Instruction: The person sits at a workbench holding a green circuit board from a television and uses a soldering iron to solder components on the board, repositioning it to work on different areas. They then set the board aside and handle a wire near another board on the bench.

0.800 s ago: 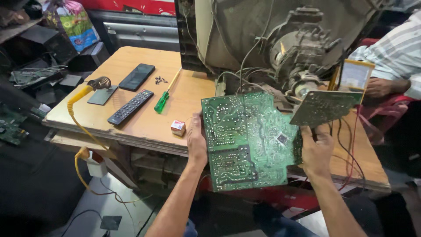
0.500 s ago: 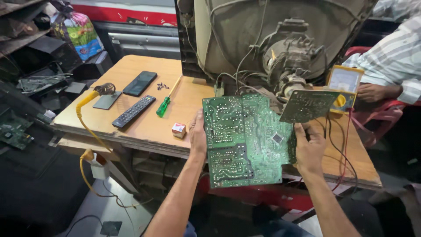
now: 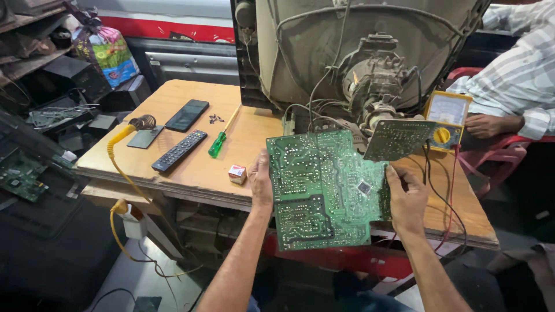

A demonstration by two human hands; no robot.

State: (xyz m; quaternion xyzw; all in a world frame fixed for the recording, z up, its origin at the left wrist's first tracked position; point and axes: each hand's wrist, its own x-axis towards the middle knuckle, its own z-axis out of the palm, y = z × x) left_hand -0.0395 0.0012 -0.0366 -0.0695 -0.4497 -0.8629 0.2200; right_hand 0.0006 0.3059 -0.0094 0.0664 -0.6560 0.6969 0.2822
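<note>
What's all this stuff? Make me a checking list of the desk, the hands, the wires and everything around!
Surface: wooden table, worn edge.
Job's things: large green circuit board, solder side up; smaller board behind it.
Clutter: remote, phone, green screwdriver, screws, small box, yellow multimeter.
Hands: left hand and right hand grip the board's edges.
Cables: yellow cord over the table edge; red and black leads.
Surroundings: opened tube television; another person's hand.

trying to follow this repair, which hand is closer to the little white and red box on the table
Left. The left hand grips the circuit board right beside the small box; the right hand holds the board's far edge.
</note>
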